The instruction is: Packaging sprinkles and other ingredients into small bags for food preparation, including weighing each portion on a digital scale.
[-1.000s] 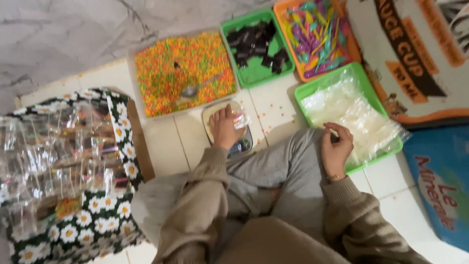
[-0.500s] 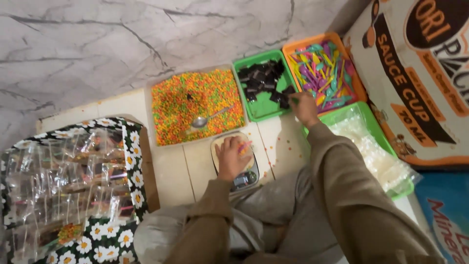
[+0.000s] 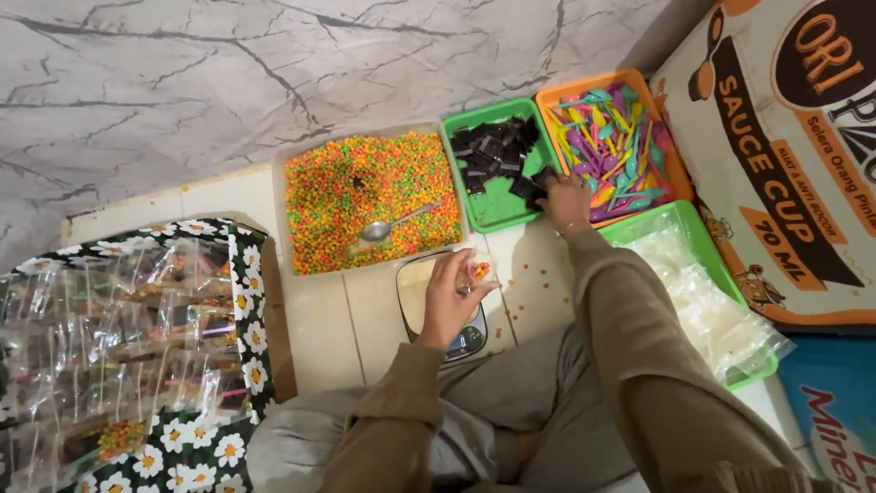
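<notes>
Since the earlier frame, the right hand (image 3: pixel 564 196) has stayed at the green tray (image 3: pixel 497 208) of dark pieces (image 3: pixel 527 188), fingers closed on one at its right edge. Left of that tray, the left hand (image 3: pixel 449 297) grips a small bag (image 3: pixel 476 271) over the scale (image 3: pixel 456 338).

You sit on a tiled home floor (image 3: pixel 319 329) by a marble-look wall (image 3: pixel 274 73), a makeshift snack-packing spot: trays of coloured sweets (image 3: pixel 365 196), dark pieces (image 3: pixel 493 160) and plastic spoons (image 3: pixel 611 137), a small scale (image 3: pixel 447 319), a box of filled bags (image 3: pixel 109 347).
</notes>
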